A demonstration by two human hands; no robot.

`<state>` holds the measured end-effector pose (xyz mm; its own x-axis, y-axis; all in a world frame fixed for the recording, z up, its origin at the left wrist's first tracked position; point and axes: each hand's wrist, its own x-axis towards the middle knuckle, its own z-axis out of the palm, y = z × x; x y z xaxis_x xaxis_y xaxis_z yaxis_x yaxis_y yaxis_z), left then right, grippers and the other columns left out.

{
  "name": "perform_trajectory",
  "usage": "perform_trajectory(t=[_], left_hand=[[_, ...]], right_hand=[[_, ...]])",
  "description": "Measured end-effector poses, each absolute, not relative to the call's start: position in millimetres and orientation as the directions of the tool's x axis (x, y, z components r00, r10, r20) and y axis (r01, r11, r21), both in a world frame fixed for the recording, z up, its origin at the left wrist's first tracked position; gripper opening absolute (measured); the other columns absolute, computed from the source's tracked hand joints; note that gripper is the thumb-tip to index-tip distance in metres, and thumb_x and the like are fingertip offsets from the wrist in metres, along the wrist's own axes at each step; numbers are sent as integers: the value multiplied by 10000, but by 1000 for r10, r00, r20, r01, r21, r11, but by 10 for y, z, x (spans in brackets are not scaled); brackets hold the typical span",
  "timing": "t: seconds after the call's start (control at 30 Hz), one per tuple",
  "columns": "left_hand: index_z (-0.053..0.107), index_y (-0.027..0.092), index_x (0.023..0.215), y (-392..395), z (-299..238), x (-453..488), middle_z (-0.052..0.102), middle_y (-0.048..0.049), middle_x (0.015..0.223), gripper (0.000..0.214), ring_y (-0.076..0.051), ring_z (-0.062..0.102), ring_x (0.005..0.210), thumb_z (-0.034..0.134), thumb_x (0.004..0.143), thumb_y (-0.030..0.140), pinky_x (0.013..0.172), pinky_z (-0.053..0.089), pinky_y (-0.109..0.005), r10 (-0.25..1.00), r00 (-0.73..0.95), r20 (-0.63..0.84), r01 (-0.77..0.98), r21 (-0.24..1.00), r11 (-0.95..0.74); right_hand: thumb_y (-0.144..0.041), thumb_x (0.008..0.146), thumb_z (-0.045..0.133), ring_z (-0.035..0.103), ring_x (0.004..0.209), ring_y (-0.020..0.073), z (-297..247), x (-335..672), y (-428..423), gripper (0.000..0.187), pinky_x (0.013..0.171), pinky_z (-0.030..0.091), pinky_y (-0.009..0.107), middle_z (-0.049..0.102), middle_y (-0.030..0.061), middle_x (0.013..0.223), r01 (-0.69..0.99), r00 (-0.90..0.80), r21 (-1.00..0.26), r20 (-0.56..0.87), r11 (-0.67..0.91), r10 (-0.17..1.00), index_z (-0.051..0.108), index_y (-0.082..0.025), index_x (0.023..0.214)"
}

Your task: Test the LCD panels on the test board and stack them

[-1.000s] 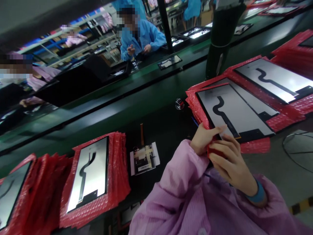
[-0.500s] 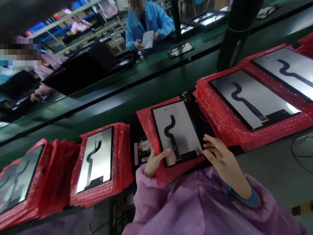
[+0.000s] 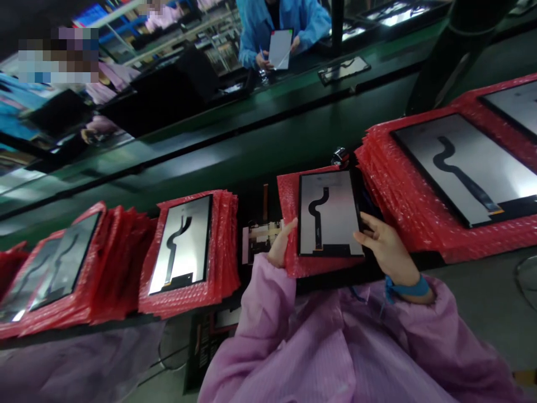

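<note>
A silver display panel (image 3: pixel 329 212) with a black curved ribbon cable lies on a red bubble-wrap sheet (image 3: pixel 289 215) in front of me. My left hand (image 3: pixel 280 249) grips the sheet's near left edge, thumb on top. My right hand (image 3: pixel 384 246) holds the panel's right edge, fingers curled against it. Both arms are in pink sleeves, and the right wrist wears a blue band.
A stack of red sheets with a panel (image 3: pixel 465 165) lies to the right, another stack (image 3: pixel 184 243) to the left, more at far left (image 3: pixel 59 263). A small circuit part (image 3: pixel 260 238) sits between. Beyond runs a green conveyor (image 3: pixel 210 151); a person in blue (image 3: pixel 281 22) holds a sheet.
The panel on its red sheet came off the right stack and now lies flat in front of me, straightened. Both hands followed it and stay on its edges.
</note>
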<state>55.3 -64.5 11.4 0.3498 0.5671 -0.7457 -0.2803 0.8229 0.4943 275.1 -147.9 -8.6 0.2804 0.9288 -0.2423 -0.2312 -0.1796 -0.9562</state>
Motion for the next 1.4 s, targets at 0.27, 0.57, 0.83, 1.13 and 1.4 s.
perform_trajectory(t=[0.27, 0.57, 0.83, 1.13, 1.4], left_hand=[[670, 85, 1150, -527, 78, 604, 773, -122, 914, 496, -250, 759, 886, 378, 1040, 470, 931, 601, -419, 530, 373, -762, -367, 404, 838], [584, 135, 1311, -792, -88, 537, 722, -111, 1154, 375, -232, 682, 1150, 493, 980, 286, 1080, 517, -404, 780, 205, -592, -303, 719, 625], [454, 205, 1471, -1443, -401, 427, 531, -145, 1469, 510, -283, 475, 1407, 569, 977, 262, 1178, 436, -498, 895, 291, 339, 687, 577, -442], [445, 180, 1465, -1490, -574, 477, 594, -136, 1420, 479, -270, 524, 1360, 535, 996, 216, 1110, 523, -453, 829, 327, 454, 737, 427, -524], [555, 188, 1347, -1450, -317, 381, 626, -129, 1341, 368, -224, 589, 1278, 577, 985, 242, 1088, 522, -396, 869, 256, 425, 601, 634, -487]], right_hand=[[-270, 624, 838, 724, 994, 221, -83, 2839, -1239, 574, 930, 598, 399, 722, 51, 1225, -246, 201, -942, -279, -227, 939, 679, -247, 1175], [-293, 596, 823, 722, 971, 221, -287, 2747, -1181, 535, 888, 600, 387, 730, 65, 1172, -219, 201, -941, -301, -257, 932, 670, -227, 1105], [-291, 733, 719, 696, 964, 227, -270, 2711, -1244, 510, 883, 591, 414, 676, 117, 1247, 48, 274, -969, -220, -241, 936, 654, -198, 1230], [-195, 961, 416, 684, 864, 309, 151, 2758, -1321, 331, 588, 449, 345, 637, 251, 1126, 930, 364, -59, 36, -362, 931, 610, -49, 1186], [-224, 773, 632, 643, 693, 202, 128, 2907, -1318, 128, 635, 490, 312, 688, 67, 780, 727, 384, -625, 29, -283, 923, 652, -175, 890]])
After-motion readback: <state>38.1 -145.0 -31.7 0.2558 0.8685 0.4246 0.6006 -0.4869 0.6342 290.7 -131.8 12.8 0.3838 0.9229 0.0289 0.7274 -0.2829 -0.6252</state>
